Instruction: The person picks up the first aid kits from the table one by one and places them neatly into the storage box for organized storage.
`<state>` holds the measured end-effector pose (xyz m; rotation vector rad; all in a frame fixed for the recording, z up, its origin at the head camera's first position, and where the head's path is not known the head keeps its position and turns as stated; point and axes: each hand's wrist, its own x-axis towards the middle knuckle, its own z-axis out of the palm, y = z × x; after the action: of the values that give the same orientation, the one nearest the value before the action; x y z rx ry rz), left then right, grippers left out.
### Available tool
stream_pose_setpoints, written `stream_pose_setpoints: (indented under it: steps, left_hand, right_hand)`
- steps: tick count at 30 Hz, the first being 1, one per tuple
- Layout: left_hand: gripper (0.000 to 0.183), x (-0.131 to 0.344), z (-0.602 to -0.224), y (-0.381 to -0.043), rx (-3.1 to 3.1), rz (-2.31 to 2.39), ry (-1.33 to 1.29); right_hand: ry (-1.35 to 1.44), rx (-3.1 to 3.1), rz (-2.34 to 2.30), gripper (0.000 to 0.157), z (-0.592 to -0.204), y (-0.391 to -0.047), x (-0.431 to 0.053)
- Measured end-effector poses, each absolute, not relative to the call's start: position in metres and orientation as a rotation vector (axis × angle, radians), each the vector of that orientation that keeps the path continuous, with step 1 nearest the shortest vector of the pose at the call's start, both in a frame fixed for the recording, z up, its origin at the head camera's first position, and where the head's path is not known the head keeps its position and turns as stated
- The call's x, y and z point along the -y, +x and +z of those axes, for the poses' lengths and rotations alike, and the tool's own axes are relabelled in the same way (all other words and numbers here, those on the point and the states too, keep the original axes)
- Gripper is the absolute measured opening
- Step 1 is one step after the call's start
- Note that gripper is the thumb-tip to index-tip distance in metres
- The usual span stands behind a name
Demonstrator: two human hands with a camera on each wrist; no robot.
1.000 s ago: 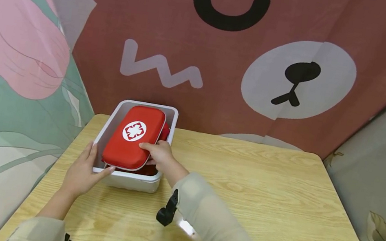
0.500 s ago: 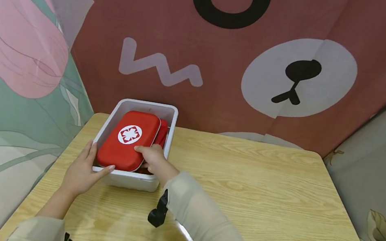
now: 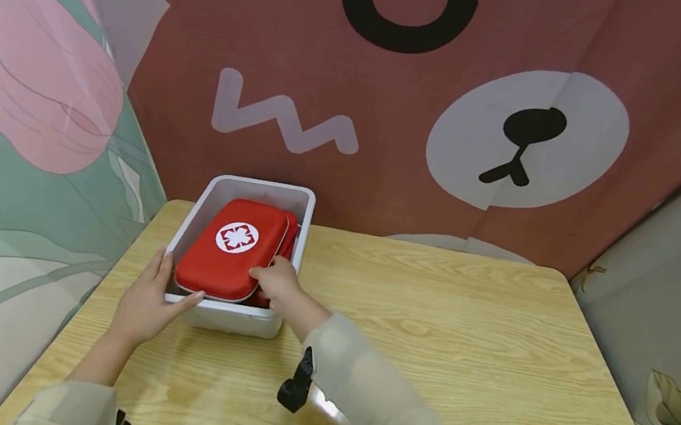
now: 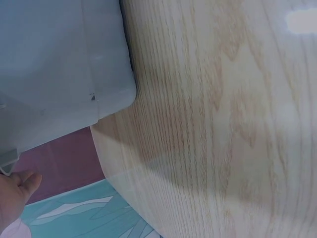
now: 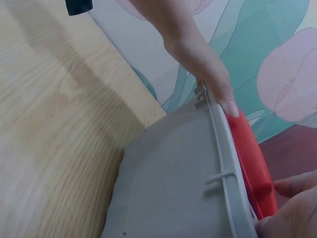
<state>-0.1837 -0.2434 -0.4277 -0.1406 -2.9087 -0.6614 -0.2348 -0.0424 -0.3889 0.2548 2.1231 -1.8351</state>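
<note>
A red first-aid case with a white emblem lies inside a light grey plastic bin at the table's left. My right hand pinches the case's right edge near the front, thumb on top and the other fingers partly hidden below. More red material shows under the case along its right side. With my left hand I hold the bin's near left corner, thumb over the front rim and fingers along the left side. From the right wrist, the left thumb rests at the rim beside the red case.
The bin stands on a wood-grain table, close to its back left corner. Behind the table hangs a brown cloth with a bear face. A floral cloth covers the left side, and a grey one hangs at the right.
The first-aid case has come down lower and flatter in the bin, sliding slightly left, then back right, with my right hand still on its edge. My left hand stays at the bin's corner.
</note>
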Motion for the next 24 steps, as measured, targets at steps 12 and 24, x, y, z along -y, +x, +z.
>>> stream_pose_setpoints:
  steps: [12, 24]
  left_hand:
    - [0.092, 0.243, -0.424, -0.183, 2.926, -0.692, -0.135]
    - [0.095, 0.239, -0.407, -0.195, 2.955, -0.547, -0.158]
  right_hand:
    - [0.141, -1.897, -2.069, 0.042, -0.381, -0.232, 0.012]
    - [0.201, -1.852, -2.298, 0.038, -0.384, -0.241, -0.028]
